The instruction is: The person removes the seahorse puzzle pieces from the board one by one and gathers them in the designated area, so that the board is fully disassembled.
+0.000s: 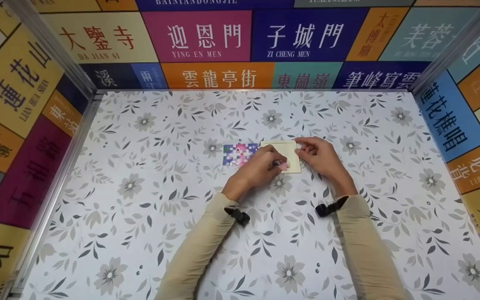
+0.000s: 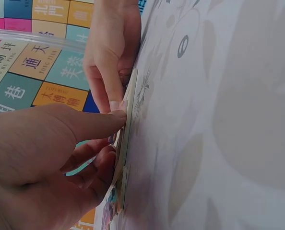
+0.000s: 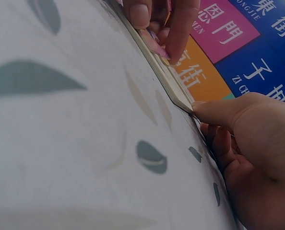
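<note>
A cream puzzle tray (image 1: 292,152) with a raised rim lies on the table between the two hands. My left hand (image 1: 258,166) reaches over its left part and pinches a pink jigsaw piece (image 1: 283,165) low over the tray; in the right wrist view the pink piece (image 3: 154,44) shows between thumb and fingers. At the tray's right edge my right hand (image 1: 321,156) holds the rim, its thumb at the near corner in the right wrist view. Left of the tray lies a joined purple and pink jigsaw picture (image 1: 235,155), partly covered by the left hand.
The white table (image 1: 148,233) has a grey flower and leaf print. Panels with large lettering (image 1: 206,37) rise at the back and both sides, with metal rails along the edges. Black wrist cameras (image 1: 240,216) sit at both sleeve cuffs.
</note>
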`<state>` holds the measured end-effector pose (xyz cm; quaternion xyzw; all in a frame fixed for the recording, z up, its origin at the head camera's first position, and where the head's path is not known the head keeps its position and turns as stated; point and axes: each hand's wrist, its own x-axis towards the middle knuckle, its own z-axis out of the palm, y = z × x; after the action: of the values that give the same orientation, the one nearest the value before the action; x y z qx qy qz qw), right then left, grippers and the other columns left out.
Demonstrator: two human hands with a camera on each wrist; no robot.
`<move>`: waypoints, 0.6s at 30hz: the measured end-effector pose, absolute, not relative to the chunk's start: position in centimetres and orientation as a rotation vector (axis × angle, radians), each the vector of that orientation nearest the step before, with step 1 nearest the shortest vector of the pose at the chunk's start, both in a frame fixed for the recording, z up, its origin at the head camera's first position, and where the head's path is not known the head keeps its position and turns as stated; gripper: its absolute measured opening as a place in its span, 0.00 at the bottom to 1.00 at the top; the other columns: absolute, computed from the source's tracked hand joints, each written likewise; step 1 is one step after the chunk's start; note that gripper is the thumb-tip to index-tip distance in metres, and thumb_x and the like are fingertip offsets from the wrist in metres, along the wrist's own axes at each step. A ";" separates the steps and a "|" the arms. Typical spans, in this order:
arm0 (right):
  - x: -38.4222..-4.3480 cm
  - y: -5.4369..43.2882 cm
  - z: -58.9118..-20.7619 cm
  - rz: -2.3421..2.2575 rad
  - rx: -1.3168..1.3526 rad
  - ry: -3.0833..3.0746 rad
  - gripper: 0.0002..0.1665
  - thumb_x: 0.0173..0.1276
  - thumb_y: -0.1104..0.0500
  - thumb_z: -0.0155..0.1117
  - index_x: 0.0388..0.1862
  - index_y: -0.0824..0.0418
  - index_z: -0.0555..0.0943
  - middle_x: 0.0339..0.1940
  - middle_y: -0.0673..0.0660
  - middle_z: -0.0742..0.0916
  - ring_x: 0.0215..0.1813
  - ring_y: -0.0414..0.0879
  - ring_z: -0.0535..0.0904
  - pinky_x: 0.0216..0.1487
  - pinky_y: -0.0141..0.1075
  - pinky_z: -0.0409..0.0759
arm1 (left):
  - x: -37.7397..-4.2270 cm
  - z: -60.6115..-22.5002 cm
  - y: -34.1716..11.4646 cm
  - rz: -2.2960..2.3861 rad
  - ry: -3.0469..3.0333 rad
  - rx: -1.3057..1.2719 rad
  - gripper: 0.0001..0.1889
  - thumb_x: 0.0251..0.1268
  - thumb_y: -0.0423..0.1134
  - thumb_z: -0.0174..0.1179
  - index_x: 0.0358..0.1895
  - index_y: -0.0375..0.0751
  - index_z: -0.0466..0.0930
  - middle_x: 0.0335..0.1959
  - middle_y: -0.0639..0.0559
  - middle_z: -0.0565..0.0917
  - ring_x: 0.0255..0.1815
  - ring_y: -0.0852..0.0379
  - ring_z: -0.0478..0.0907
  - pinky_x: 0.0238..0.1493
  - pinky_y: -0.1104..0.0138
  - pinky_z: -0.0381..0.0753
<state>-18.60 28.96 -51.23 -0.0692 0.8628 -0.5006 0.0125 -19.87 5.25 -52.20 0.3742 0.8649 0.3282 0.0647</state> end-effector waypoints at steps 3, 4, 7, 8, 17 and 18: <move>-18.6 29.0 -51.2 -1.560 -0.217 2.687 0.23 0.77 0.68 0.68 0.68 0.73 0.82 0.45 0.72 0.85 0.39 0.47 0.78 0.38 0.21 0.75 | -19.8 -52.2 5.3 0.984 2.615 1.128 0.15 0.78 0.35 0.65 0.62 0.38 0.89 0.58 0.41 0.84 0.58 0.46 0.81 0.65 0.57 0.80; -18.5 29.0 -51.2 -1.556 -0.217 2.690 0.23 0.77 0.68 0.68 0.68 0.73 0.82 0.45 0.72 0.85 0.39 0.47 0.78 0.39 0.21 0.75 | -19.8 -52.2 5.3 0.985 2.618 1.126 0.15 0.78 0.35 0.65 0.62 0.38 0.88 0.57 0.41 0.84 0.58 0.46 0.81 0.65 0.57 0.80; -18.5 29.0 -51.1 -1.546 -0.216 2.698 0.23 0.77 0.68 0.68 0.68 0.73 0.82 0.45 0.72 0.85 0.39 0.46 0.78 0.39 0.22 0.75 | -19.7 -52.1 5.3 1.002 2.617 1.121 0.15 0.79 0.34 0.65 0.62 0.37 0.88 0.57 0.41 0.83 0.58 0.47 0.81 0.65 0.57 0.80; -18.5 29.0 -51.2 -1.543 -0.217 2.700 0.23 0.77 0.68 0.68 0.68 0.73 0.82 0.45 0.71 0.85 0.39 0.46 0.78 0.39 0.22 0.75 | -19.7 -52.1 5.3 1.010 2.616 1.120 0.15 0.79 0.34 0.65 0.62 0.37 0.88 0.57 0.41 0.83 0.58 0.47 0.81 0.65 0.57 0.80; -18.6 29.0 -51.2 -1.550 -0.213 2.699 0.23 0.76 0.69 0.68 0.68 0.74 0.82 0.44 0.71 0.85 0.39 0.45 0.78 0.38 0.21 0.75 | -19.7 -52.2 5.2 1.049 2.633 1.102 0.16 0.82 0.37 0.62 0.65 0.36 0.86 0.57 0.42 0.82 0.57 0.49 0.81 0.63 0.60 0.82; -18.6 29.0 -51.2 -1.549 -0.213 2.698 0.23 0.76 0.69 0.68 0.68 0.74 0.82 0.44 0.71 0.85 0.39 0.45 0.78 0.38 0.21 0.75 | -19.7 -52.2 5.2 1.045 2.636 1.103 0.16 0.82 0.37 0.62 0.65 0.36 0.86 0.58 0.42 0.82 0.57 0.49 0.81 0.63 0.60 0.82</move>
<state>-18.64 29.03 -51.23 -0.0683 0.8651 -0.4967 0.0117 -19.70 5.21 -52.22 0.3622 0.8653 0.3430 0.0495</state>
